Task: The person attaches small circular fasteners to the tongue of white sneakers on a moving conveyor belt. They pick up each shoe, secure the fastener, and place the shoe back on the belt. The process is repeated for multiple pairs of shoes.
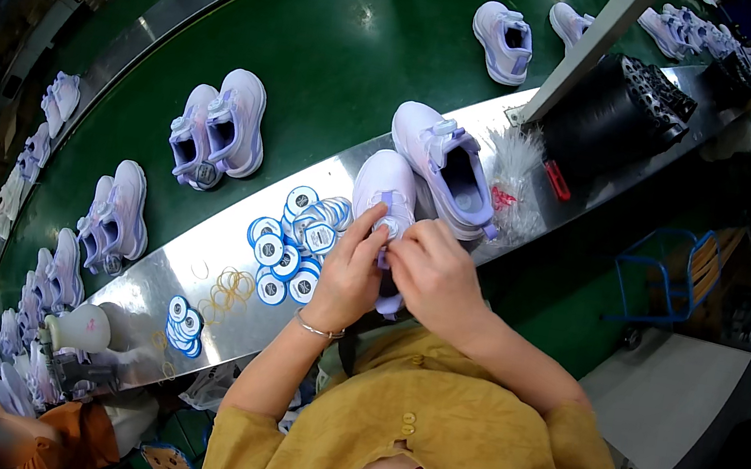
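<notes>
A pale lilac-and-white sneaker (386, 180) rests on the metal ledge right in front of me, toe pointing away. My left hand (352, 270) is closed at its tongue, fingertips pressed around a small pale part there. From the other side my right hand (433, 273) pinches at the same spot; whatever is between its fingers is hidden. Against the sneaker's right side leans its matching sneaker (446, 162), untouched. Left of my hands lies a pile of round white tags with blue rims (289, 250).
Yellow rubber bands (229, 292) and a smaller tag stack (184, 327) lie further left on the ledge. At right are clear plastic fasteners (516, 164), a red tool (557, 180), and a slanted metal post (585, 57). Beyond, a green conveyor (344, 63) carries sneaker pairs (236, 124).
</notes>
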Tool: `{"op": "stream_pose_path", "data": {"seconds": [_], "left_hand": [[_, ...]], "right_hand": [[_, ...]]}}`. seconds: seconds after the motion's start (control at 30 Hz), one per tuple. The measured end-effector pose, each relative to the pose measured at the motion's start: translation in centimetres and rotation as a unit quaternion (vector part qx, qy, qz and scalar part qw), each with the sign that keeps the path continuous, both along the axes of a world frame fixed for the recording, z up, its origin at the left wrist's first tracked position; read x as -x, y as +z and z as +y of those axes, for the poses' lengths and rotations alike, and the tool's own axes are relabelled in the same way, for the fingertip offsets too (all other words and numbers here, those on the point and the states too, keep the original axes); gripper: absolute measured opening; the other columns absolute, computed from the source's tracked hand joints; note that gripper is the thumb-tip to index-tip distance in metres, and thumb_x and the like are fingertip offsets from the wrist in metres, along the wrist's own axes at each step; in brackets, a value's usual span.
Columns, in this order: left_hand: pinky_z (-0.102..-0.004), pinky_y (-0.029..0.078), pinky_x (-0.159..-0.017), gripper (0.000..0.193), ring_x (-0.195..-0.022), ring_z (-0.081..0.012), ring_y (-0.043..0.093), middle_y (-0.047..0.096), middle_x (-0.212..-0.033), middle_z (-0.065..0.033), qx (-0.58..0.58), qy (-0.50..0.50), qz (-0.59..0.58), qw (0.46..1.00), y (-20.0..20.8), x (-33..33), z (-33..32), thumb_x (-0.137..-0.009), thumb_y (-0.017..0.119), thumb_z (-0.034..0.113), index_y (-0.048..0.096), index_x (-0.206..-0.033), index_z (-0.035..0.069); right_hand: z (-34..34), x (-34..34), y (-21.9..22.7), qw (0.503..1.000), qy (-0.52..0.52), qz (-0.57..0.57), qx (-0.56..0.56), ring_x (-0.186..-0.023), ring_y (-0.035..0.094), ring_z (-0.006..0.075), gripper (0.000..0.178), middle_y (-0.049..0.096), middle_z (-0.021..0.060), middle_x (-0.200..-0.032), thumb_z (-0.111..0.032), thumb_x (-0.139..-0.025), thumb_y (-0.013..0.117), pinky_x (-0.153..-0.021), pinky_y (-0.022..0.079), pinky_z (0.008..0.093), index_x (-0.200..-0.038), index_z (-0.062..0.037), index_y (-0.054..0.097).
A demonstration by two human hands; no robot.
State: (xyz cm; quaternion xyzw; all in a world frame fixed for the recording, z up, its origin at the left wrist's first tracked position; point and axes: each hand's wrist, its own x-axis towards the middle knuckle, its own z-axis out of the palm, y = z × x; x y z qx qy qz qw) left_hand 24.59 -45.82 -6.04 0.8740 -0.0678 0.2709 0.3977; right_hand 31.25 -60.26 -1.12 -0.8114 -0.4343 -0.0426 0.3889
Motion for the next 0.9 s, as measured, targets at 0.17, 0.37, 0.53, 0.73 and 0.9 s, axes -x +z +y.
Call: {"op": "stream_pose_path", "data": {"seconds": [0.17,0.37,0.53,0.73,0.9], "left_hand": [[-0.036,0.046,-0.094,0.037,-0.113,-0.032,0.057,0.058,-0.124,-0.0185,0.166,-0.071,0.085,0.98,2.0,0.7,2.6,-0.077,0.06,-0.006,0.056,-0.114,-0.002],[-0.0351,0.047,-0.077,0.031,-0.088,-0.0282,0.056,0.06,-0.094,-0.012,0.036,0.027,0.098,0.994,4.0,-0.9,2.6,-0.074,0.074,0.007,0.064,-0.102,-0.001],[-0.0335,0.048,-0.074,0.029,-0.088,-0.0262,0.057,0.062,-0.095,-0.0108,-0.017,-0.034,0.142,0.989,4.1,-2.1,2.5,-0.073,0.074,0.001,0.068,-0.101,0.0],[-0.0365,0.048,-0.087,0.033,-0.098,-0.0305,0.058,0.063,-0.105,-0.0157,0.085,-0.163,0.143,0.972,3.8,-2.1,3.9,-0.078,0.068,0.0,0.064,-0.11,0.0],[-0.0363,0.048,-0.081,0.028,-0.092,-0.0293,0.058,0.062,-0.098,-0.0146,0.045,-0.025,0.182,0.982,4.4,-1.4,2.6,-0.078,0.069,0.001,0.064,-0.106,0.0]], "right_hand": [[-0.4,0.8,-1.1,0.992,-0.011,-0.122,0.025,-0.074,0.051,0.0249,0.018,0.047,0.0082,-0.078,-0.007,-0.075,0.064,-0.061,0.041,0.0341,-0.092,0.0004,0.065],[-0.6,1.9,-0.5,0.99,-0.022,-0.126,0.059,-0.07,0.05,0.023,0.023,0.048,0.0075,-0.076,-0.007,-0.076,0.063,-0.059,0.04,0.034,-0.097,0.0018,0.065],[-0.2,2.2,-3.0,0.986,-0.052,-0.159,0.009,-0.057,0.05,0.0211,0.028,0.047,0.0051,-0.065,-0.006,-0.073,0.071,-0.051,0.04,0.0326,-0.099,0.0028,0.066],[-0.8,2.3,-3.7,0.987,-0.06,-0.147,0.005,-0.057,0.051,0.0181,0.029,0.047,0.0037,-0.065,-0.008,-0.076,0.064,-0.05,0.04,0.0301,-0.103,0.0014,0.066],[-1.3,1.8,-2.8,0.988,-0.039,-0.146,0.011,-0.056,0.05,0.0187,0.031,0.046,0.0034,-0.065,-0.011,-0.076,0.068,-0.049,0.04,0.0305,-0.105,-0.0007,0.066]]}}
